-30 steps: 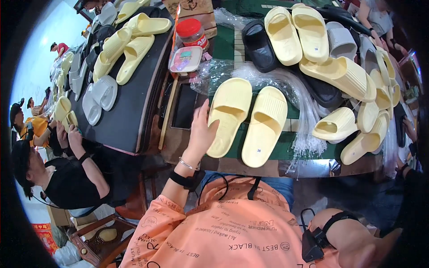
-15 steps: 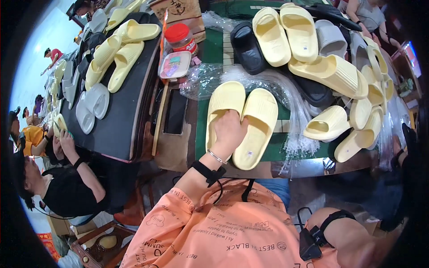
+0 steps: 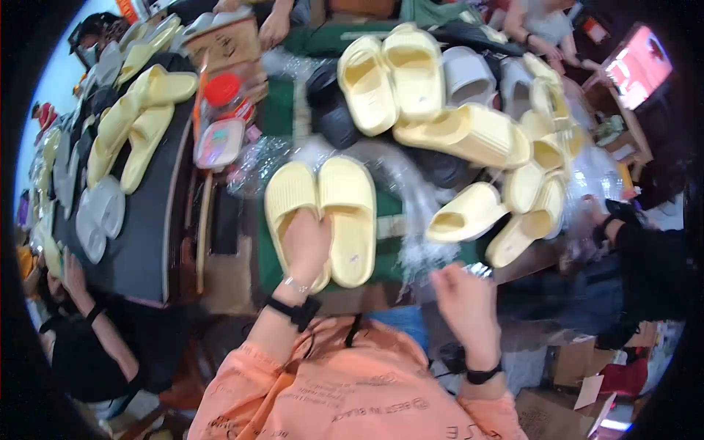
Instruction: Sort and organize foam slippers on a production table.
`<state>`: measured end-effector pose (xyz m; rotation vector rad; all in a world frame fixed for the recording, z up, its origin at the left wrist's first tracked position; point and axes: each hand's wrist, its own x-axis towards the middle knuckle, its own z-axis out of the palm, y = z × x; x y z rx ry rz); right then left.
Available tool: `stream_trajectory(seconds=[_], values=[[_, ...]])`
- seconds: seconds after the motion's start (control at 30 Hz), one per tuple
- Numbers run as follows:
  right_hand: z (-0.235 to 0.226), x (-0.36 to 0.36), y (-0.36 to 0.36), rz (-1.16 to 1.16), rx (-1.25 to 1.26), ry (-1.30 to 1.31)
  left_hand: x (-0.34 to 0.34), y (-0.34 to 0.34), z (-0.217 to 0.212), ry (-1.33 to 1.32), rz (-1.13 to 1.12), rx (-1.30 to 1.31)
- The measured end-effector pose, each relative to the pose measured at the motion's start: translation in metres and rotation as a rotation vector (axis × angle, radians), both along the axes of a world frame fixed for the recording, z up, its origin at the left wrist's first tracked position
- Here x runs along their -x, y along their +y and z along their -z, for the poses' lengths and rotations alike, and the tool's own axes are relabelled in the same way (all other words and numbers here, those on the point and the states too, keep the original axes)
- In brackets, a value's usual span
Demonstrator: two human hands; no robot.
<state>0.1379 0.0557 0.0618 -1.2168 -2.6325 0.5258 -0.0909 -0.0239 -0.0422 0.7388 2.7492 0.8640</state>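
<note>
A pair of pale yellow slide slippers (image 3: 350, 220) stands side by side at the near edge of the green table, toes pointing away. My left hand (image 3: 306, 238) reaches into their foot openings, closed on the inner sides where the two meet. Right of them, my right hand (image 3: 463, 304) is raised at the table's near edge with fingers curled. Something small and shiny silver (image 3: 479, 270) shows by its knuckles; blur hides what it is. Between the slippers and that hand lies a bundle of thin clear plastic strands (image 3: 425, 242).
More yellow slippers (image 3: 469, 136), a grey slipper (image 3: 469, 77) and black slippers (image 3: 331, 110) pile up at the far right. A red-lidded jar (image 3: 222, 91) and a small clear tub (image 3: 220, 143) stand left. Another black table (image 3: 150, 235) holds slippers. Other people work around.
My right hand has come up from low at the right to the table edge. My left hand keeps its hold on the slippers. The whole view has shifted, so the tables appear further left.
</note>
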Motion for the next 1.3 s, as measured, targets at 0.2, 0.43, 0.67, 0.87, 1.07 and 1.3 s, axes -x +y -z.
stream_trajectory(seconds=[0.2, 0.43, 0.67, 0.87, 1.07, 1.3], values=[[0.089, -0.030, -0.014, 0.035, 0.214, -0.098, -0.034, -0.032, -0.042, 0.057, 0.068, -0.165], [0.063, -0.018, -0.018, -0.024, 0.449, 0.189, -0.085, -0.033, -0.048, -0.450, 0.552, -0.242], [0.061, -0.004, -0.028, -0.164, 0.411, 0.225, -0.098, -0.005, -0.039, -1.027, 0.598, -0.413], [0.024, 0.003, -0.004, -0.046, 0.199, 0.310, -0.081, -0.005, -0.047, -0.599, 0.716, -0.223], [0.051, 0.028, 0.026, -0.583, 0.322, 0.353, -0.079, -0.010, -0.057, -0.273, 0.838, -0.212], [0.122, 0.043, 0.057, -0.350, 0.058, 0.342, -0.073, -0.026, -0.120, -0.487, 0.987, -0.256]])
